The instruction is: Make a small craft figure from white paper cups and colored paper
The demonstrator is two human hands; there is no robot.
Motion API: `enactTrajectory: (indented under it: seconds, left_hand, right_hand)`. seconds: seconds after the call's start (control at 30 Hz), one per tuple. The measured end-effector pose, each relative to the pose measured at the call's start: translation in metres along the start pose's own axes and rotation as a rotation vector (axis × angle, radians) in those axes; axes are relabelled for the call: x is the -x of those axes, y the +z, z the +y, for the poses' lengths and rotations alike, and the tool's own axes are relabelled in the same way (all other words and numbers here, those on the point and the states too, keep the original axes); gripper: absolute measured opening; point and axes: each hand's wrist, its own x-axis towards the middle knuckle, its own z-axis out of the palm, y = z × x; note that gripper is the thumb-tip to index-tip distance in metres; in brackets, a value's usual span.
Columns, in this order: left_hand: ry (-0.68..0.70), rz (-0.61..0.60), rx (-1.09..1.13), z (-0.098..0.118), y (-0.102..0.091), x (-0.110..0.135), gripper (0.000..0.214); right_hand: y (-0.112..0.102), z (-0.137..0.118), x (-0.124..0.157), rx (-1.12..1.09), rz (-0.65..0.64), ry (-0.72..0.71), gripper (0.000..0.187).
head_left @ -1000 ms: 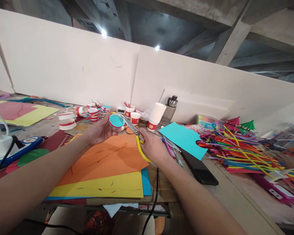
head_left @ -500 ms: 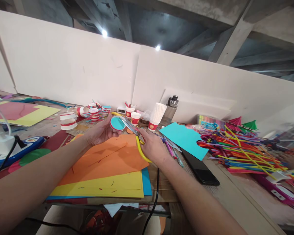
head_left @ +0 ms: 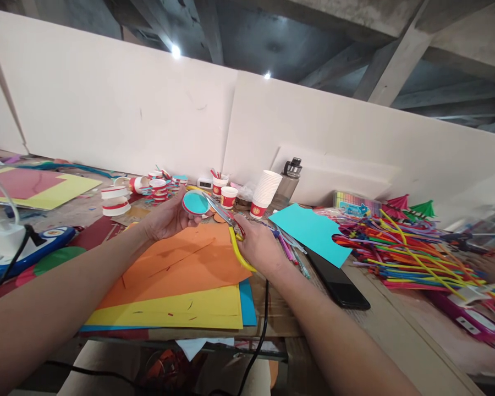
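Observation:
Fingers of my left hand (head_left: 170,215) are wrapped round a small round piece with a turquoise paper face (head_left: 196,202) and a red and white rim, like a cut paper cup. In my right hand (head_left: 259,242) is a pair of scissors (head_left: 220,209), its blades pointing up and left to the edge of the turquoise disc. I cannot tell whether the blades touch it. A yellow pipe cleaner (head_left: 238,252) curves below the scissors' handles. Beneath both hands lies orange paper (head_left: 177,264) over yellow sheets (head_left: 165,314).
Behind stand a stack of paper cups (head_left: 265,192), a bottle (head_left: 287,184) and cut cup rings (head_left: 115,204). To the right lie turquoise paper (head_left: 309,231), a black phone (head_left: 338,283) and many pipe cleaners (head_left: 412,258). A power strip (head_left: 33,253) sits left; a cable (head_left: 264,324) crosses the front edge.
My left hand has shifted the disc slightly left and tilted its face. The scissors stay close to its right edge, with the right hand almost in place.

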Motion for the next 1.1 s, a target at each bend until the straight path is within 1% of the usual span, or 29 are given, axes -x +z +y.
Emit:
enactTrajectory:
  seconds: [0.17, 0.37, 0.47, 0.6, 0.77, 1.1]
  left_hand:
    - [0.034, 0.043, 0.024, -0.002, 0.006, -0.001, 0.053]
    - [0.081, 0.038, 0.052, -0.005, 0.005, -0.001, 0.034]
    - [0.071, 0.014, 0.040, -0.006, 0.004, -0.001, 0.031]
    - [0.027, -0.031, -0.022, -0.008, 0.003, 0.000, 0.031]
    - [0.048, -0.058, -0.042, -0.008, 0.000, 0.000, 0.032]
    - [0.029, -0.063, -0.014, -0.007, -0.005, -0.002, 0.036]
  right_hand:
    - [0.002, 0.002, 0.000, -0.010, 0.030, 0.022, 0.034]
    - [0.001, 0.003, 0.000, -0.059, 0.046, 0.027, 0.033]
    - [0.001, 0.003, 0.001, -0.071, 0.038, 0.035, 0.035]
    - [0.002, 0.003, 0.001, -0.044, 0.032, 0.054, 0.038]
    - [0.004, 0.004, 0.000, -0.030, 0.036, 0.035, 0.039]
    - [0.004, 0.004, -0.001, -0.002, 0.033, 0.022, 0.039]
